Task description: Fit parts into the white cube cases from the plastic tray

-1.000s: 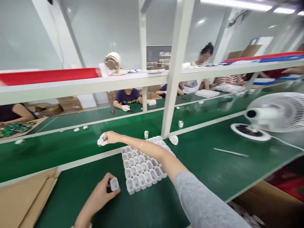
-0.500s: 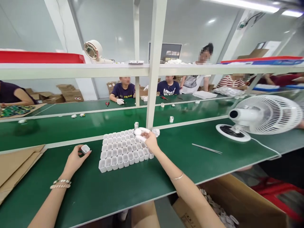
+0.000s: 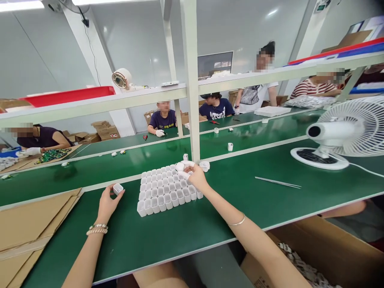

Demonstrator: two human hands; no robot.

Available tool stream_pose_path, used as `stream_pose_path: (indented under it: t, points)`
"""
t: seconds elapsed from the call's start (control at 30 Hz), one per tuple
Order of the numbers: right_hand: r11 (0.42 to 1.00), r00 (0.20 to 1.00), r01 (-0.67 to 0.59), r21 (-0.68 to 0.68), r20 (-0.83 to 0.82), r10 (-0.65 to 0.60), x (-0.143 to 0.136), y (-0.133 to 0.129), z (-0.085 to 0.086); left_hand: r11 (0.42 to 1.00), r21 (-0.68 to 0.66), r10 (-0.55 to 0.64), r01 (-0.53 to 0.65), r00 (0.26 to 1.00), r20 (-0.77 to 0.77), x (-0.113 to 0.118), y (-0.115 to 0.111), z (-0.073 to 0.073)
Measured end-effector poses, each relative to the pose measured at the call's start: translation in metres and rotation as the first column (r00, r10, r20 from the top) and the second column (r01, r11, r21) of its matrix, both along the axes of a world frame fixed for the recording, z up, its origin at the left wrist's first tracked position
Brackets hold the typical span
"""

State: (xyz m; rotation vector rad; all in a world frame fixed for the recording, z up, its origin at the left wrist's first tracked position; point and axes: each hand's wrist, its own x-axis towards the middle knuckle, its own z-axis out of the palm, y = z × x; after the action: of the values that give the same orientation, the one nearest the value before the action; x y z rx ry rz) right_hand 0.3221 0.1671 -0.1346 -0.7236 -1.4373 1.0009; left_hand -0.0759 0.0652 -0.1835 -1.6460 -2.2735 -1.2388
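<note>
My left hand (image 3: 108,203) is closed around a small white plastic cup (image 3: 118,189), held between thumb and fingers just left of a block of similar cups. These white cups (image 3: 162,200) stand in tight rows on the green tabletop, open tops up. Over the far right corner of the block, my right hand (image 3: 197,177) pinches a small rounded white piece (image 3: 180,166); its exact kind is unclear. White covers sit on some of that hand's fingertips. Close by are a single upright cup (image 3: 185,157) and a crumpled whitish item (image 3: 204,166).
Metal tweezers (image 3: 277,182) lie to the right, before a white fan (image 3: 327,138). Flattened cardboard (image 3: 33,228) covers the left side. A shelf post (image 3: 192,88) rises behind the cups. Below the table edge is a cardboard box (image 3: 339,244) of white parts. Several people sit or stand across.
The view has turned left and tilted, so the scene sits further right. Both hands keep their holds and stay in nearly the same places by the cups.
</note>
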Motion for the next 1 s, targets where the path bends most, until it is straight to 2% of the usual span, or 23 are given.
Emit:
stream_pose_path:
  t: [0.17,0.3,0.43,0.53,0.63,0.73,0.8,0.87,1.0]
  points:
    - [0.998,0.997,0.011,0.064,0.073,-0.015,-0.001,0.000,0.003,0.999,0.004,-0.034,0.034,0.999,-0.023,-0.002,0.002,0.001]
    - [0.985,0.991,0.027,0.170,0.128,-0.050,0.000,0.000,0.004,0.999,0.029,-0.036,0.038,0.998,-0.048,-0.001,0.002,0.004]
    - [0.955,0.981,0.018,0.297,0.178,-0.074,0.003,0.002,-0.002,0.997,0.067,-0.048,0.049,0.998,-0.029,0.000,0.001,0.009]
    - [0.942,0.976,0.018,0.335,0.198,-0.089,0.003,-0.001,-0.007,0.997,0.072,-0.031,0.029,0.999,0.027,0.012,-0.006,0.019]
    - [0.924,0.975,-0.023,0.381,0.214,-0.064,0.001,-0.011,-0.008,0.984,0.169,-0.062,0.046,0.994,0.088,0.039,-0.014,0.039]
    - [0.905,0.972,-0.026,0.426,0.221,-0.076,-0.001,-0.022,-0.005,0.967,0.115,-0.225,0.229,0.973,-0.042,0.078,-0.013,0.062]
    - [0.900,0.969,0.011,0.436,0.216,-0.117,-0.002,-0.028,-0.003,0.930,0.107,-0.341,0.352,0.934,-0.109,0.102,-0.010,0.069]
    - [0.894,0.967,0.032,0.447,0.212,-0.141,-0.002,-0.033,-0.001,0.891,0.142,-0.412,0.431,0.900,-0.144,0.120,-0.007,0.067]
    - [0.879,0.966,0.008,0.477,0.224,-0.131,-0.001,-0.041,0.000,0.802,0.169,-0.519,0.572,0.809,-0.275,0.137,-0.011,0.045]
